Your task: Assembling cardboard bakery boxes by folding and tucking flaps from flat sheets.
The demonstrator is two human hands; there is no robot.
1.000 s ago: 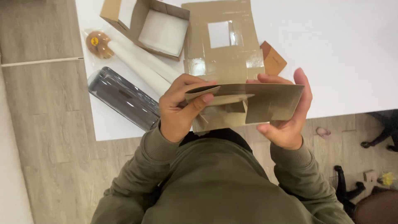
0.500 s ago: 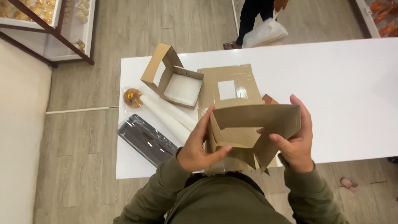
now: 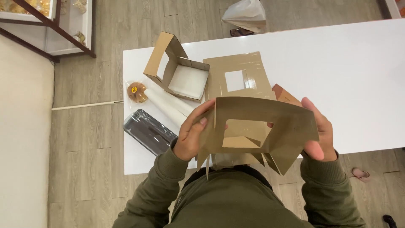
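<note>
A: What is held?

B: A flat brown cardboard box blank with a cut-out window [image 3: 261,126] is held up above the near edge of the white surface [image 3: 358,84], in front of the chest. It is partly folded; loose flaps hang from its lower edge.

A: State of the hands?

B: The left hand [image 3: 192,137] is closed on the blank's left side, thumb laid on the near face, fingers hidden behind the card. The right hand [image 3: 318,135] is clamped on the right side, thumb at the lower corner, fingers wrapped over the upper edge. Both are gripping card, not spread. Olive-green sleeves [image 3: 156,190] are seen at both wrists.

A: What lies about it?

B: On the surface beyond the blank, a second flat brown cardboard blank with a square window [image 3: 236,74] is laid out. Just left of it, an assembled brown box with a white inside and its lid raised [image 3: 179,71] is set. A roll of white paper [image 3: 168,103] runs diagonally near that box. A round brown pastry in clear wrap [image 3: 137,92] rests at the surface's left edge, and a dark flat plastic-wrapped pack [image 3: 147,131] lies near the left hand. A small reddish-brown cardboard piece [image 3: 284,95] is seen behind the held blank.

A: Beyond the surface?

B: A grey wood-look floor [image 3: 84,147], a white plastic bag [image 3: 247,14] at the far side, and a glass display case [image 3: 50,25] at upper left are noted.
</note>
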